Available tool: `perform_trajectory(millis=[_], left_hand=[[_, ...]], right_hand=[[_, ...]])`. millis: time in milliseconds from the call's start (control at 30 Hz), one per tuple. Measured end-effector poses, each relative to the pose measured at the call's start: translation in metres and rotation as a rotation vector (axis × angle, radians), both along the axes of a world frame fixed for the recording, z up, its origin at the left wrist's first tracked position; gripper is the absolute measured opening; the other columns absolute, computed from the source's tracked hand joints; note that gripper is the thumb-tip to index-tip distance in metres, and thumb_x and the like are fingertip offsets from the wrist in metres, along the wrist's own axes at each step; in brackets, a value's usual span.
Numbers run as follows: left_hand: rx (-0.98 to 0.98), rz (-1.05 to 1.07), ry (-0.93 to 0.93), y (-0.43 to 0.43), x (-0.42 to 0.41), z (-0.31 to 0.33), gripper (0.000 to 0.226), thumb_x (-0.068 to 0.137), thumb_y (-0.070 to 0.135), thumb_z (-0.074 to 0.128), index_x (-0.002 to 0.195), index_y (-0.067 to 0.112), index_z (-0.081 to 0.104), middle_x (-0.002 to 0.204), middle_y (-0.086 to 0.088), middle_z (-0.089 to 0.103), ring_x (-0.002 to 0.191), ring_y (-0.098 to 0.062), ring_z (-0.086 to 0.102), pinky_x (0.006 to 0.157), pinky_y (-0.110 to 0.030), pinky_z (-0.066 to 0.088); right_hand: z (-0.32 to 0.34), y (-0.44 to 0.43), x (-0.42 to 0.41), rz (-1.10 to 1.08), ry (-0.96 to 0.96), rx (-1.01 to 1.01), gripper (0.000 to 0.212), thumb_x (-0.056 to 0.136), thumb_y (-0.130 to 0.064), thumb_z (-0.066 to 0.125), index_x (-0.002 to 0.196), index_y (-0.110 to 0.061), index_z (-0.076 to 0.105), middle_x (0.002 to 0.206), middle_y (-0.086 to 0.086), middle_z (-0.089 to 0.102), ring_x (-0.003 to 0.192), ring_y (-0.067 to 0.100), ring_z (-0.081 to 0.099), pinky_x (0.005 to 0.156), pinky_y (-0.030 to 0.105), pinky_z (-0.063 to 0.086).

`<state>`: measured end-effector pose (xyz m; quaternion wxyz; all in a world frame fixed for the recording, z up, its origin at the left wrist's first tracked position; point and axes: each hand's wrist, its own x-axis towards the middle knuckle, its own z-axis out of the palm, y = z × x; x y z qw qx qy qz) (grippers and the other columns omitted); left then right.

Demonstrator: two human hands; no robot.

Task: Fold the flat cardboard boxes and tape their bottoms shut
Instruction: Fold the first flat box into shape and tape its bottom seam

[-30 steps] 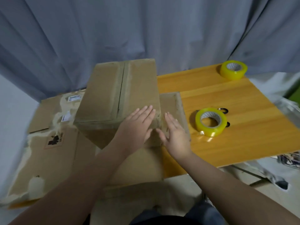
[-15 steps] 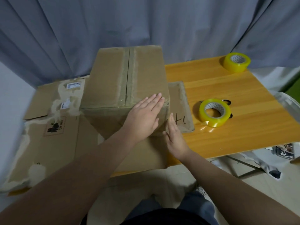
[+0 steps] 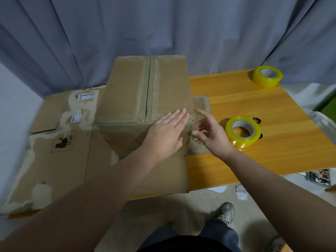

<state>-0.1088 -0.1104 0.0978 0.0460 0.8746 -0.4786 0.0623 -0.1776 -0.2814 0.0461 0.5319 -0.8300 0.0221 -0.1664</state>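
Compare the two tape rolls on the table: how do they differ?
Near roll lies beside the right hand; far roll sits at the table's back corner. Near roll has black loops behind it; far roll stands alone. Both are yellow, white-cored, lying flat, untouched.

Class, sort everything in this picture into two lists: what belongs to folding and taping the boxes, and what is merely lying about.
Job: folded cardboard box, flat cardboard boxes, near yellow tape roll, far yellow tape roll.
Lying about: grey curtain, paper scraps on the floor, printed packet.
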Motion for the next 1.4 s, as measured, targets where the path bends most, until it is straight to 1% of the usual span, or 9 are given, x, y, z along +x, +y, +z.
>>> perform_trajectory(millis=[133, 267, 433, 533, 600, 667, 800, 1167, 1400], left_hand=[[0.005, 0.008, 0.008, -0.002, -0.001, 0.001, 0.068, 0.097, 0.033, 0.043, 0.153, 0.017, 0.006, 0.16, 0.002, 0.002, 0.147, -0.01, 0.002, 0.115, -0.023, -0.006], [0.04, 0.008, 0.021, -0.002, 0.0, 0.002, 0.07, 0.097, 0.034, 0.042, 0.153, 0.016, 0.004, 0.16, 0.001, -0.001, 0.147, -0.01, 0.001, 0.116, -0.025, -0.005], [0.035, -0.023, 0.019, -0.002, 0.007, 0.003, 0.07, 0.097, 0.031, 0.045, 0.153, 0.016, 0.006, 0.16, 0.0, 0.001, 0.147, -0.011, 0.003, 0.117, -0.025, -0.002], [0.018, -0.039, 0.015, -0.003, 0.008, 0.001, 0.066, 0.098, 0.03, 0.043, 0.152, 0.015, 0.009, 0.16, -0.001, 0.004, 0.147, -0.011, 0.006, 0.117, -0.024, -0.001], [-0.044, -0.045, -0.015, -0.004, 0.009, -0.002, 0.06, 0.098, 0.024, 0.045, 0.15, 0.01, 0.021, 0.158, -0.006, 0.018, 0.145, -0.015, 0.019, 0.116, -0.024, 0.003], [-0.076, -0.036, -0.049, -0.007, 0.009, -0.002, 0.049, 0.092, 0.014, 0.051, 0.139, 0.002, 0.045, 0.144, -0.014, 0.045, 0.132, -0.023, 0.045, 0.112, -0.03, 0.023], [-0.207, -0.05, -0.233, -0.01, 0.021, -0.015, 0.04, 0.082, 0.014, 0.043, 0.106, 0.001, 0.072, 0.107, -0.015, 0.071, 0.096, -0.024, 0.07, 0.083, -0.033, 0.055], [-0.221, -0.043, -0.576, 0.019, 0.041, -0.04, 0.037, 0.084, 0.028, 0.055, 0.11, 0.008, 0.071, 0.108, -0.008, 0.071, 0.095, -0.019, 0.07, 0.078, -0.03, 0.056], [-0.189, 0.083, -0.539, 0.066, 0.044, -0.037, 0.042, 0.088, 0.035, 0.049, 0.105, 0.006, 0.073, 0.102, -0.009, 0.073, 0.088, -0.02, 0.072, 0.07, -0.031, 0.057]], right_hand=[[-0.003, -0.003, 0.01, 0.061, -0.01, -0.297, 0.078, 0.085, -0.015, 0.071, 0.145, -0.03, 0.025, 0.126, 0.007, 0.058, 0.108, 0.015, 0.057, 0.089, 0.025, 0.048], [-0.006, 0.0, 0.022, 0.106, 0.054, -0.346, 0.091, 0.078, -0.019, 0.077, 0.144, -0.034, 0.017, 0.14, 0.012, 0.047, 0.116, 0.027, 0.052, 0.096, 0.023, 0.04], [0.014, -0.006, 0.025, -0.039, -0.082, -0.553, 0.057, 0.087, -0.039, 0.061, 0.138, -0.015, 0.05, 0.089, 0.011, 0.056, 0.074, 0.022, 0.051, 0.07, 0.039, 0.051], [0.014, -0.005, 0.022, -0.137, -0.258, -0.77, 0.048, 0.091, -0.035, 0.051, 0.126, -0.005, 0.061, 0.109, 0.022, 0.059, 0.095, 0.035, 0.057, 0.083, 0.044, 0.052], [0.008, 0.002, 0.023, -0.058, -0.248, -0.687, 0.049, 0.094, -0.028, 0.046, 0.135, -0.001, 0.05, 0.137, 0.025, 0.048, 0.124, 0.035, 0.049, 0.104, 0.038, 0.041], [0.003, 0.007, 0.027, 0.019, -0.223, -0.608, 0.053, 0.095, -0.02, 0.041, 0.143, 0.001, 0.034, 0.144, 0.023, 0.042, 0.133, 0.031, 0.042, 0.111, 0.038, 0.032], [-0.009, -0.002, 0.037, -0.047, -0.423, -0.786, 0.042, 0.093, -0.01, 0.045, 0.134, 0.003, 0.049, 0.134, 0.018, 0.055, 0.126, 0.027, 0.049, 0.108, 0.042, 0.035], [-0.026, -0.046, 0.049, -0.191, -0.721, -0.943, 0.039, 0.103, -0.021, 0.035, 0.116, -0.003, 0.067, 0.123, 0.012, 0.064, 0.118, 0.023, 0.059, 0.104, 0.043, 0.04], [-0.024, -0.032, 0.039, -0.315, -0.576, -0.878, 0.037, 0.096, -0.025, 0.041, 0.117, -0.009, 0.067, 0.121, 0.01, 0.065, 0.112, 0.023, 0.063, 0.104, 0.041, 0.04]])
